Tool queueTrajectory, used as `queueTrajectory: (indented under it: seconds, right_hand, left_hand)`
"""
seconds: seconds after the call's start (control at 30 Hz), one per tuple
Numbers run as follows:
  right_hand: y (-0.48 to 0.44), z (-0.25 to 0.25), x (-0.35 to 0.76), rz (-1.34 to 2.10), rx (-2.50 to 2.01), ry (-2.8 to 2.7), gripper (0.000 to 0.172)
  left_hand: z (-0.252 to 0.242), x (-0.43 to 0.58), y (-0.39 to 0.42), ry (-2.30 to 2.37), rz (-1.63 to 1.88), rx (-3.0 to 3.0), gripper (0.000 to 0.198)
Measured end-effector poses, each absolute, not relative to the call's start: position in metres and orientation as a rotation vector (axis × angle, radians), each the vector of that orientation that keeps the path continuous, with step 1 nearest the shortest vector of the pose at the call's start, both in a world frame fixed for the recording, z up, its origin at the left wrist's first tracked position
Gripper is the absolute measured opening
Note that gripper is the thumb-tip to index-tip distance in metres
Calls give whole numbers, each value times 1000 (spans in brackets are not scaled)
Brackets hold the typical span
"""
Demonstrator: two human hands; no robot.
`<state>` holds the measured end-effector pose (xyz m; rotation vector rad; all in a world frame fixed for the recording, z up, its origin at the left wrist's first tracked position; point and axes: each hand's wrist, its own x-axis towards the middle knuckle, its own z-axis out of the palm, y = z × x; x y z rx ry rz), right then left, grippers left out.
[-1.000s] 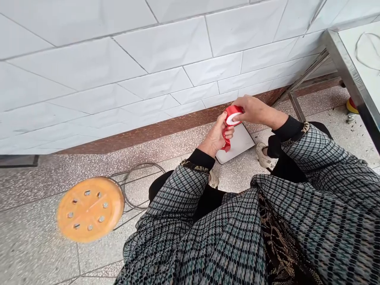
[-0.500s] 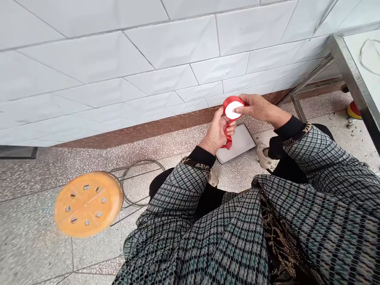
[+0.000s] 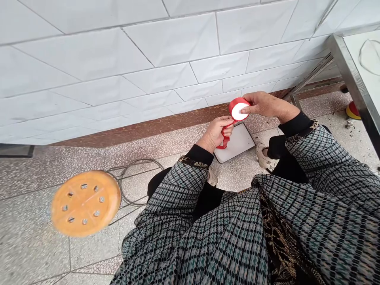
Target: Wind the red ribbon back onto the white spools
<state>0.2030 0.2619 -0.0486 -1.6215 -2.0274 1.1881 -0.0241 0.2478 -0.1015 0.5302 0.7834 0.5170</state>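
A roll of red ribbon [image 3: 232,105] with a white round face is up in front of me, near the foot of the wall. My right hand [image 3: 263,103] grips it from the right, thumb pressed on the white face and fingers behind. Just below and left of the roll, my left hand [image 3: 218,132] is closed on the ribbon's loose length, pinching it close to the roll. The ribbon's free tail [image 3: 225,141] dangles in a curl beneath the left fingers.
On the left stands an orange round stool [image 3: 86,204] with holes in its seat and thin metal legs. A white dark-edged panel [image 3: 240,144] lies on the speckled floor below my hands. A metal-framed table [image 3: 352,71] is at right; a white tiled wall [image 3: 178,39] rises ahead.
The right hand has shifted slightly right with the roll, away from the left hand. My left fingers have come off the roll's edge and now pinch the ribbon below it.
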Motion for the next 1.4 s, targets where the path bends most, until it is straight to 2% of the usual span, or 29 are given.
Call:
queueTrajectory:
  seconds: [0.2, 0.43, 0.67, 0.93, 1.2, 1.4]
  right_hand:
    - [262, -42, 202, 1093, -1735, -2280, 31]
    - [257, -37, 189, 854, -1764, -2699, 18]
    - [249, -49, 177, 615, -1700, -2853, 11]
    - [257, -62, 187, 813, -1552, -2336, 19]
    - [254, -60, 184, 1052, -1574, -1952, 27]
    - [254, -68, 176, 1322, -1408, -1678, 38]
  left_hand:
    - [-105, -23, 250, 858, 468, 546, 21]
    - [-105, -21, 248, 850, 309, 568, 52]
    - [-129, -13, 242, 896, 318, 586, 57]
    - [-110, -6, 241, 842, 517, 402, 45]
    - [-96, -10, 240, 754, 679, 309, 47]
    - [-95, -9, 239, 746, 693, 311, 49]
